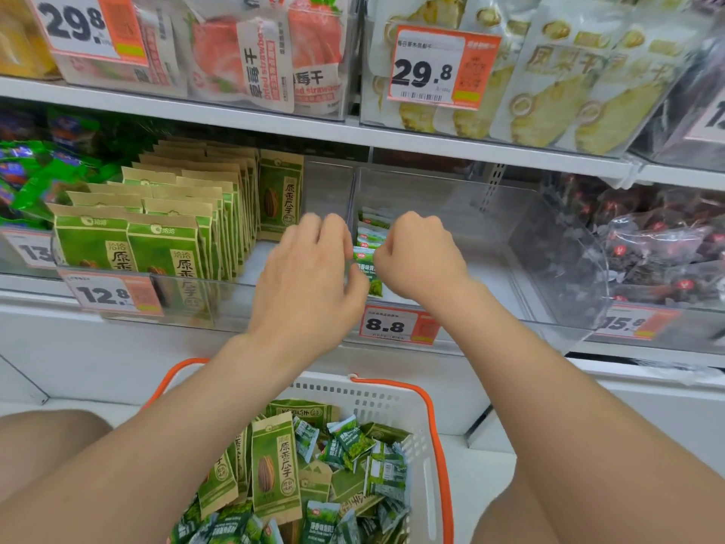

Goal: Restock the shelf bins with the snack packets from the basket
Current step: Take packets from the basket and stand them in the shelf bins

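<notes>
A white basket with orange handles sits low in front of me, holding tan-and-green seed packets and small green snack packets. Both hands reach into the clear shelf bin above the 8.8 price tag. A short stack of small green packets stands at the bin's left wall. My left hand has curled fingers touching this stack from the left. My right hand is fisted against its right side. Whether either hand grips a packet is hidden.
The bin to the left holds rows of upright tan-and-green seed packets above a 12.8 tag. Dark packets fill the bin to the right. The shelf above carries dried strawberry and pineapple bags.
</notes>
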A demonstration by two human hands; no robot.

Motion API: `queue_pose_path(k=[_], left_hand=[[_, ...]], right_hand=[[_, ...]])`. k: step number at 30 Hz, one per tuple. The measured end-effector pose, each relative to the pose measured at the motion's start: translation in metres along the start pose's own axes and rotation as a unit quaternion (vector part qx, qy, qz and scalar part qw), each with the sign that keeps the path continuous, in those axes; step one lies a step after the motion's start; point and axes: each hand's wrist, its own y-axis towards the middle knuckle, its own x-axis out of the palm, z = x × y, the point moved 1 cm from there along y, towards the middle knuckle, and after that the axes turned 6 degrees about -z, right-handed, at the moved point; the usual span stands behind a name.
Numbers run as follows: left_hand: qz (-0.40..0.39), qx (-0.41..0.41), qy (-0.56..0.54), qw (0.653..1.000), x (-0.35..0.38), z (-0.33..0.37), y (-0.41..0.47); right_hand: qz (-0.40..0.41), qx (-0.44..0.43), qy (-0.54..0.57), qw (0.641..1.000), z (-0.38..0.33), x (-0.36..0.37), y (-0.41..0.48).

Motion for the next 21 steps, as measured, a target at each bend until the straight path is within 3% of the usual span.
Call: queue_pose_path(k=[3,5,8,11,13,17,19,21], left_hand=[[-0.149,-0.071,0.01,0.986,0.0,0.005,-0.017],[-0.294,-0.063,0.039,0.953,0.012,0.004,-0.03],[-0.509,-0.017,0.087,0.856,0.04,-0.003,-0.053],[-0.651,0.004,0.13,0.748,0.069,-0.007,-0.073],[-0.683,0.01,0.145,0.716,0.086,-0.008,-0.085],[-0.689,0.068,0.197,0.694,0.125,-0.017,-0.124],[-0.718,0.12,0.227,0.647,0.141,-0.022,-0.148],[-0.728,0.135,0.244,0.626,0.152,-0.028,-0.169]], right_hand=[[0.026,-0.061,0.003,0.998,-0.007,-0.012,-0.039],[-0.011,-0.102,0.005,0.995,-0.012,-0.016,-0.068],[-0.099,-0.156,-0.035,0.982,-0.014,-0.007,-0.102],[-0.169,-0.175,-0.105,0.964,-0.004,0.014,-0.124],[-0.213,-0.181,-0.156,0.948,0.006,0.031,-0.135],[-0.293,-0.196,-0.205,0.913,0.02,0.062,-0.152],[-0.34,-0.221,-0.219,0.887,0.022,0.075,-0.16],[-0.383,-0.234,-0.227,0.865,0.022,0.087,-0.167]])
